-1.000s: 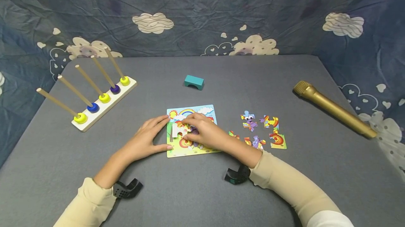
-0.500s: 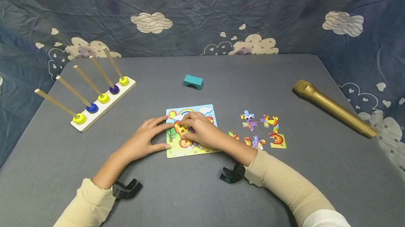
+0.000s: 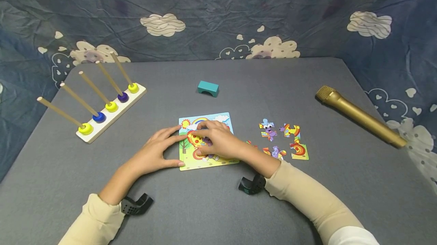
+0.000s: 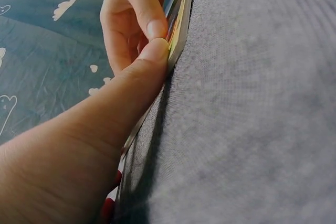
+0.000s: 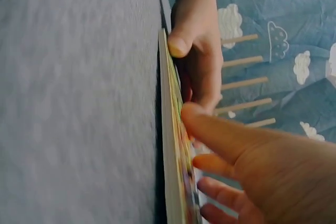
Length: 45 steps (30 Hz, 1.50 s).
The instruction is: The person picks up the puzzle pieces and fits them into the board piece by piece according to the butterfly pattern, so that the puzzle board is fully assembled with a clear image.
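A colourful picture puzzle board (image 3: 187, 163) lies flat on the grey table in the head view, showing a sun, a rainbow and a tree. My left hand (image 3: 153, 150) rests along its left side, thumb on the lower left corner, the other fingers higher up with slight bends. Over the board's middle, my right hand (image 3: 220, 140) touches the picture with spread, loosely bent fingers. Between the hands shows a yellow puzzle piece with red spots (image 3: 194, 140), lying flat; the right fingers partly cover it. In the right wrist view the right thumb (image 5: 210, 129) meets the board's surface.
Several loose puzzle pieces (image 3: 299, 151) lie right of the board, some partly behind the right forearm. A teal arch block (image 3: 208, 87) stands behind it. A peg stand with beads (image 3: 112, 114) is at left, a gold microphone (image 3: 360, 116) at right.
The right hand has laid the tilted, white-edged puzzle piece flat in the board's left part. Its thumb has since shifted slightly downward. The left index finger has come down beside the piece.
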{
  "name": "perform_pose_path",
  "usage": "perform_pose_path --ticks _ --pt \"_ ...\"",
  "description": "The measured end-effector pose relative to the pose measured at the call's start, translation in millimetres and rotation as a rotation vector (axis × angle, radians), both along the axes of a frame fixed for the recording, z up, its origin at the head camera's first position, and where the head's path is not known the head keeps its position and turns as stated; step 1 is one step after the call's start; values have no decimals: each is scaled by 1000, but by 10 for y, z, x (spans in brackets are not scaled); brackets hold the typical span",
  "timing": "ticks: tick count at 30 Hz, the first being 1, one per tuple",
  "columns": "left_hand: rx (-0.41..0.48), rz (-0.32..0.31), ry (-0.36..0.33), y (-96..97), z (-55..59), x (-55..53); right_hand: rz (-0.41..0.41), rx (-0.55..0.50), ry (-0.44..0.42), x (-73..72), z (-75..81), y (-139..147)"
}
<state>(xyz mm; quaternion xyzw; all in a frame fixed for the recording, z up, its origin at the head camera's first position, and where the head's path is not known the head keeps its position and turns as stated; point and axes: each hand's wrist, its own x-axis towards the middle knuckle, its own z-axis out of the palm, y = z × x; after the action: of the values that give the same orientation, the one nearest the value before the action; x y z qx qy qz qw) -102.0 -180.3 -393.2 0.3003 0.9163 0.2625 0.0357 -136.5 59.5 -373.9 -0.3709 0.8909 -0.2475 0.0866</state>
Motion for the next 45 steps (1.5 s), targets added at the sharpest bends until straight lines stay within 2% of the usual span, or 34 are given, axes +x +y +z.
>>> perform_pose_path --ticks 5,9,15,22,27,31,38,45 --pt "-2 0 0 1 -7 3 25 -70 -79 -7 115 98" --pt "-2 5 -1 3 -17 -2 -18 -173 -82 17 293 272" --pt "-11 12 -2 5 -18 -7 -89 -350 35 45 458 667" --pt "-15 15 -7 16 1 -6 -186 -429 146 72 425 1187" --pt "-17 16 -17 24 7 -8 -246 -398 149 58 277 1484" --pt "-14 16 -16 27 13 -15 -277 -353 112 26 143 1648" --pt "-9 16 -14 15 9 -13 -284 -227 -9 -74 -28 1839" --pt "-11 21 -22 5 7 -2 -250 -120 -83 -124 -75 1907"
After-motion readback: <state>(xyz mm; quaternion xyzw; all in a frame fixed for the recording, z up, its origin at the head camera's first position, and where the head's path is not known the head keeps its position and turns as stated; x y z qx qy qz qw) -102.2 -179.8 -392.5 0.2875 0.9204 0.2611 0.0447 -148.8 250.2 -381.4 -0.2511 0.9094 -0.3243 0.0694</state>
